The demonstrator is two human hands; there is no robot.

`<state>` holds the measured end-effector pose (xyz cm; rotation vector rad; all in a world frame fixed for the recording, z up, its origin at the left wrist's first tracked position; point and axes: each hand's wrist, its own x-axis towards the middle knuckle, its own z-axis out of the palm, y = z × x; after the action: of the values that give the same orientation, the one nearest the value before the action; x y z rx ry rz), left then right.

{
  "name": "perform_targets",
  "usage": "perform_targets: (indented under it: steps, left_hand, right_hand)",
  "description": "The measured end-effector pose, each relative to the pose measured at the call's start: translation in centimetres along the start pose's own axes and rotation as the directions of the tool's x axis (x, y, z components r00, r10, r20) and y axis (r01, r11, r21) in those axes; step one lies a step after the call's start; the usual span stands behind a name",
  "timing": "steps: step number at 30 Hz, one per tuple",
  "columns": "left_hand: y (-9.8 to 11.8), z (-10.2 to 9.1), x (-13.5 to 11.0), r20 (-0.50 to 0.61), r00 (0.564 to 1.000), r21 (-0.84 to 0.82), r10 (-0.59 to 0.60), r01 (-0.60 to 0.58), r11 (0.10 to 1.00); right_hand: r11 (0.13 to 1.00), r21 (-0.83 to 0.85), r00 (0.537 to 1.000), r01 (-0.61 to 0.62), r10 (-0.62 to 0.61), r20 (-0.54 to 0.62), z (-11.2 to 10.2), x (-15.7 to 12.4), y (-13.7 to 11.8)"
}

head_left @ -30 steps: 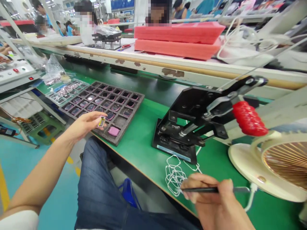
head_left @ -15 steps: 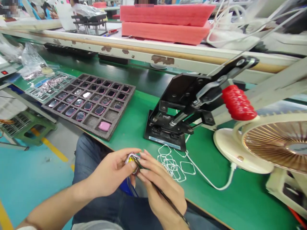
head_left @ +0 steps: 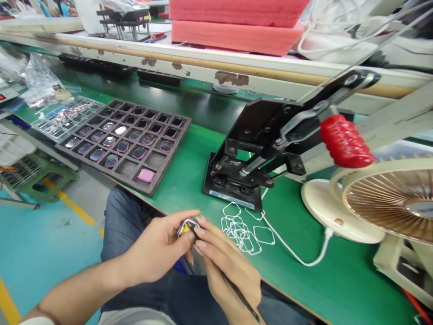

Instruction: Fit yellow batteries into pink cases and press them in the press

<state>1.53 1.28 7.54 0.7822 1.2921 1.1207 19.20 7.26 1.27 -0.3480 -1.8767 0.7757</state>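
My left hand [head_left: 156, 247] is shut on a small yellow and silver part [head_left: 185, 228], whose outline is partly hidden by my fingers. My right hand [head_left: 227, 258] grips a slim black-handled pick [head_left: 241, 295], with its tip against that part. Both hands are together above my lap, just off the bench edge. Beyond them lies a dark foam tray [head_left: 126, 169] with rows of glossy pieces in its cells. One pink piece [head_left: 146, 175] sits in a front cell. A tangle of thin white loops [head_left: 238, 231] lies near my right hand.
A black lever press [head_left: 250, 155] with a red grip [head_left: 346, 141] stands on the green bench [head_left: 189, 155]. To its right are a cream desk fan [head_left: 389, 203] and its white cable [head_left: 294, 248]. A parts tray [head_left: 67, 115] and plastic bag [head_left: 42, 76] lie left; pink foam slabs [head_left: 237, 38] sit behind.
My left hand has come in from the foam tray with the part, and my right hand has moved from the white loops to join it. Over the last half second, little has changed.
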Motion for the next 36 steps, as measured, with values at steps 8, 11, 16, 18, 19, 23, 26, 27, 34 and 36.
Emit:
perform_targets:
  steps: [8,11,16,18,19,23,26,27,34,36]
  left_hand:
    - [-0.7,-0.2,0.5,0.061,0.998,-0.246,-0.02,0.034,0.969]
    - [-1.0,-0.4,0.6,0.083,0.996,-0.373,0.016,0.016,0.928]
    - [-1.1,-0.5,1.6,0.081,0.995,-0.564,-0.058,0.094,0.821]
    - [-1.2,-0.5,2.2,0.028,0.997,-0.554,-0.075,0.078,0.829]
    - [-1.2,-0.5,2.5,0.007,0.997,-0.538,-0.078,0.07,0.84]
    - [-1.5,-0.6,3.4,-0.024,0.995,-0.482,-0.092,0.069,0.873]
    - [-1.6,-0.3,3.9,-0.001,0.993,-0.493,-0.114,0.099,0.865]
    - [-1.6,-0.2,4.1,0.016,0.993,-0.502,-0.119,0.111,0.858]
    - [-1.8,0.2,4.5,0.126,0.981,-0.503,-0.148,0.191,0.843]
    - [-1.9,0.2,4.4,0.153,0.977,-0.488,-0.148,0.205,0.848]
  right_hand:
    - [0.995,-0.04,0.992,0.088,-0.091,-0.082,0.7,0.1,0.2]
    - [0.997,-0.04,0.986,0.065,-0.071,-0.153,0.9,-0.3,0.2]
    - [0.997,-0.06,0.933,-0.037,0.013,-0.36,0.4,-1.5,-0.3]
    - [0.989,-0.121,0.889,-0.09,0.025,-0.457,-0.3,-1.6,-0.4]
    - [0.98,-0.156,0.873,-0.126,0.035,-0.487,-0.8,-1.6,-0.4]
    - [0.921,-0.247,0.875,-0.301,0.164,-0.456,-3.8,-0.6,0.7]
    - [0.856,-0.321,0.899,-0.405,0.31,-0.309,-6.4,0.6,1.4]
    - [0.831,-0.356,0.897,-0.428,0.342,-0.28,-7.1,1.0,1.5]
    - [0.731,-0.533,0.903,-0.427,0.381,-0.2,-10.3,2.7,1.0]
    - [0.705,-0.529,0.877,-0.472,0.434,-0.205,-10.8,2.8,1.0]
